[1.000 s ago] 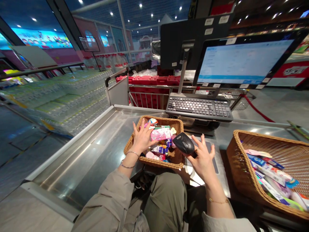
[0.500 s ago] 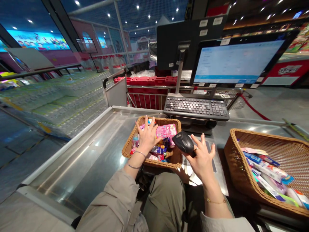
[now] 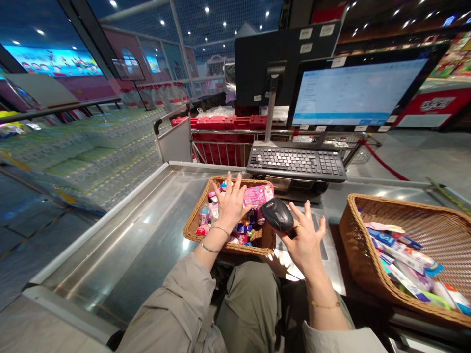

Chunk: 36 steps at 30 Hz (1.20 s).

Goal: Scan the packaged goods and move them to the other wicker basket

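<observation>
My left hand (image 3: 232, 205) hovers over a small wicker basket (image 3: 191, 231), palm down with its fingers spread and nothing in it. Below it lie several small packages, among them a pink box (image 3: 259, 195) close to the thumb and a small bottle (image 3: 204, 214) at the left side. In my right hand (image 3: 304, 240) is a black barcode scanner (image 3: 277, 214), its head pointing left over the basket's right rim. Some fingers of that hand stretch away from the scanner, and its handle is hidden behind the hand.
A larger wicker basket (image 3: 362, 264) with toothbrushes and other packs stands at the right. Behind the small basket are a keyboard (image 3: 296, 161) and a lit monitor (image 3: 356, 93). The metal counter (image 3: 147, 235) has a raised edge at the left.
My left hand has moved a little to the right over the basket, towards the pink box. My right hand and the scanner have hardly moved; the view has shifted slightly.
</observation>
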{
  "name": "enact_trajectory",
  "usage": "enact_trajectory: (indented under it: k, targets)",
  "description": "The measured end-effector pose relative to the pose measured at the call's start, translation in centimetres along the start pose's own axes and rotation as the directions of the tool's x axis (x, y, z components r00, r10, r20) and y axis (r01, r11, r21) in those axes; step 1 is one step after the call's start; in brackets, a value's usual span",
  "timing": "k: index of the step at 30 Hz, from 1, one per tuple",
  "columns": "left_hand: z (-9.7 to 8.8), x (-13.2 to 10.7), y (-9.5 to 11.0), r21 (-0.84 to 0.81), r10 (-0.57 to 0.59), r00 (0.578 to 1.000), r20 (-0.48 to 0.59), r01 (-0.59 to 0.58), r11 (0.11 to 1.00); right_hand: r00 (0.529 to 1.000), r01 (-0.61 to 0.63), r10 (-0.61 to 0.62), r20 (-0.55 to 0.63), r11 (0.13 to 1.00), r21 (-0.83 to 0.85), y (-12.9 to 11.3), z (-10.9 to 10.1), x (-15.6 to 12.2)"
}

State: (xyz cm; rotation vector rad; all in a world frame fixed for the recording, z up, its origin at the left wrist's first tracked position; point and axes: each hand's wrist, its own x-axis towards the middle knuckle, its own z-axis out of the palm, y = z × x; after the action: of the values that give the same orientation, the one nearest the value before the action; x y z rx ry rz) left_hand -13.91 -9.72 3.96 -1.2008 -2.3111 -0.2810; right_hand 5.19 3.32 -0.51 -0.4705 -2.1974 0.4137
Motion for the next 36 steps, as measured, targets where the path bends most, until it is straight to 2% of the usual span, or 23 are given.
enact_trajectory:
  k: [14, 24, 36]
  targets:
    - [0.2, 0.4, 1.2, -0.013, 0.009, 1.000, -0.001, -0.009, 1.000, 0.999, 0.019, -0.018, 0.028, 0.999, -0.026, -0.3, 0.1, -0.1]
    - [0.0, 0.5, 1.3, -0.016, 0.011, 0.999, 0.033, -0.011, 1.000, 0.999, 0.006, -0.006, 0.049, 1.000, -0.008, -0.3, 0.0, 0.0]
    - [0.2, 0.4, 1.0, -0.027, 0.027, 0.999, 0.024, -0.026, 0.999, 0.998, -0.005, 0.005, 0.066, 1.000, -0.008, -0.2, 0.0, -0.1]
